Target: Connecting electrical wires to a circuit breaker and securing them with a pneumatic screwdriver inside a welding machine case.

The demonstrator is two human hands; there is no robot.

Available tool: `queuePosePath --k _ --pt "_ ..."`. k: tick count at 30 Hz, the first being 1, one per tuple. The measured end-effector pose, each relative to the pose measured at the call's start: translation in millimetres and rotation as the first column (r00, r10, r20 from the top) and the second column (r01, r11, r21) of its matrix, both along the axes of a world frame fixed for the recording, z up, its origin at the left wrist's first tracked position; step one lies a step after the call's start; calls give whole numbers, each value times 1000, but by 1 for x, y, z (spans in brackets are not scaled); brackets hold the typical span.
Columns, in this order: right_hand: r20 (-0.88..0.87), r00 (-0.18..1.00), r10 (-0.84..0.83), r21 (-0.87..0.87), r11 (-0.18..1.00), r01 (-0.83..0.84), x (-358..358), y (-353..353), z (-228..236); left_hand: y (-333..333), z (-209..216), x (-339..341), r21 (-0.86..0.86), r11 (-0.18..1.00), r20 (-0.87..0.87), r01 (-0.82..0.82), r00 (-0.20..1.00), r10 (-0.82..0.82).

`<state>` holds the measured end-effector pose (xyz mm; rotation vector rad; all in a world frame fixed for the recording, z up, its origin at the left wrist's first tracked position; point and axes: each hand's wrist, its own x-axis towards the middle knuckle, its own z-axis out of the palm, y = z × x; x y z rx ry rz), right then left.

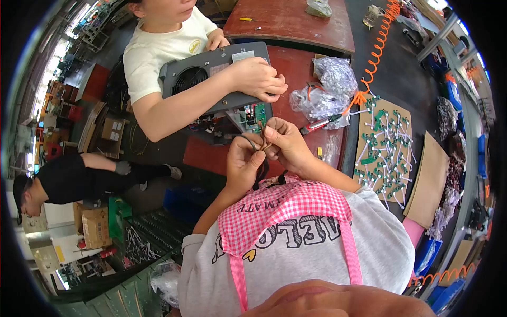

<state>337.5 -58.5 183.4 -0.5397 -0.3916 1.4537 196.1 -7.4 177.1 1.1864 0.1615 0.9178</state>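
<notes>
My left hand [244, 165] and my right hand [288, 143] meet in front of my chest, fingers pinched together. Between them run thin brown and dark wires [262, 138], with a dark loop hanging by the left fingers. Just beyond my hands lies an opened device with a green circuit board [260, 113] and loose wiring inside. Its dark grey housing panel [211, 79], with a round fan grille [190, 79], is tilted up. A co-worker in a light T-shirt steadies that panel, one hand [256, 79] across its top and the other at its far edge.
Right of the device, clear plastic bags of parts [325, 90] and a screwdriver-like tool [322, 123] lie on the red table [296, 61]. Farther right, cardboard [388, 113] carries many small green boards with white leads. An orange coiled hose [377, 50] hangs there. Another person stands at left.
</notes>
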Motion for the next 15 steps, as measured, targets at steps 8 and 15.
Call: queuePosePath --k 8,15 --pt "339 927 -159 15 986 164 -1 1 11 12 0 -6 46 992 -134 -117 983 122" --pt "441 896 53 -124 992 2 5 -1 19 6 3 -19 289 941 -239 -174 939 247"
